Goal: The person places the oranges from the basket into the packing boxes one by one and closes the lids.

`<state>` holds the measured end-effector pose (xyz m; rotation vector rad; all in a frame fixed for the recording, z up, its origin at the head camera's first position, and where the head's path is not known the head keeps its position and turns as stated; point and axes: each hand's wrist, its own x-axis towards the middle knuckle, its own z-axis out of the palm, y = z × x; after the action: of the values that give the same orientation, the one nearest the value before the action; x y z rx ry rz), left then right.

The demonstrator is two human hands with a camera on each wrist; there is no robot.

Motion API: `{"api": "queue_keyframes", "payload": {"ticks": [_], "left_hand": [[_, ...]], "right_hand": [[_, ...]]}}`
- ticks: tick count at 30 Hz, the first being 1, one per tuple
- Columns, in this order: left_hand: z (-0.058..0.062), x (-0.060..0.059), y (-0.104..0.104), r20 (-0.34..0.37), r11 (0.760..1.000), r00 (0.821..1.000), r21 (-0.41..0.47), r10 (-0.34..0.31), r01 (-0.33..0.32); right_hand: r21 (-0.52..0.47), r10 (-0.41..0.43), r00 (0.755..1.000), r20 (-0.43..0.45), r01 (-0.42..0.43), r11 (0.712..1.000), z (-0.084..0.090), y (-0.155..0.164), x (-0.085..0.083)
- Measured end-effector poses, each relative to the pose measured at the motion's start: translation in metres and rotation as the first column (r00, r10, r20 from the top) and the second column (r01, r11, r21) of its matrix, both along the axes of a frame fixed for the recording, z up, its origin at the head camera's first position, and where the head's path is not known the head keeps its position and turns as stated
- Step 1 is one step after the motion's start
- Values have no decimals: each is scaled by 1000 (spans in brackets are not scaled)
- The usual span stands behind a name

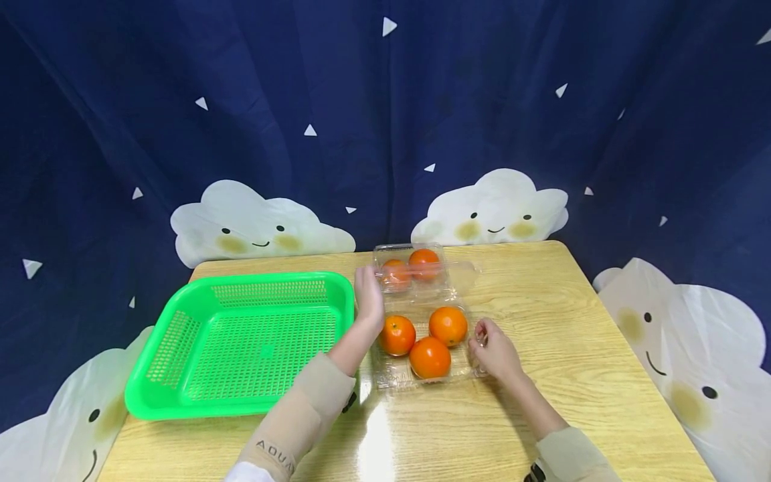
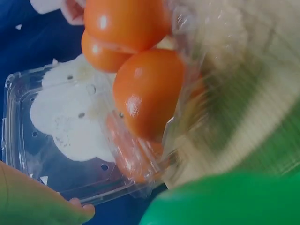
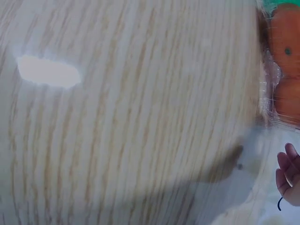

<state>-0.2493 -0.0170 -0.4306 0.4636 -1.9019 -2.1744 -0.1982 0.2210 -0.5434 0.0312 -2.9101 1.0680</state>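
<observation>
A clear plastic clamshell box (image 1: 385, 383) lies on the table with three oranges (image 1: 430, 358) in its front part. Two more oranges (image 1: 424, 264) show behind them through clear plastic. In the head view my left hand (image 1: 369, 294) is blurred, its fingers straight, beside the raised clear lid (image 1: 464, 276). The left wrist view has its fingertips (image 2: 83, 211) at the rim of a clear plastic panel. My right hand (image 1: 496, 351) is close to the box's right side, fingers loosely curled. In the right wrist view those fingers (image 3: 283, 161) appear apart from the box.
A green plastic basket (image 1: 343, 314) with slotted walls stands on the left of the wooden table (image 1: 542, 301), close to my left forearm. Behind the table hangs a dark blue curtain (image 1: 361, 80) printed with smiling clouds.
</observation>
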Motion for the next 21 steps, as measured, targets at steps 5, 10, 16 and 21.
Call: {"api": "queue_keyframes", "payload": {"ticks": [5, 10, 16, 21], "left_hand": [[-6, 12, 3, -75, 999, 997, -27, 33, -35], [-13, 24, 8, -118, 996, 992, -70, 52, -61], [-23, 39, 11, -197, 998, 980, -42, 38, -48], [-36, 53, 11, -254, 999, 967, -38, -3, -7]], "right_hand": [[-257, -83, 995, 58, 95, 962, 12, 0, -1], [-654, -146, 979, 145, 205, 728, 44, 0, -4], [-837, -45, 965, 259, 247, 488, 79, 1, -1], [-810, 0, 944, 329, 282, 515, 89, -2, 5]]}}
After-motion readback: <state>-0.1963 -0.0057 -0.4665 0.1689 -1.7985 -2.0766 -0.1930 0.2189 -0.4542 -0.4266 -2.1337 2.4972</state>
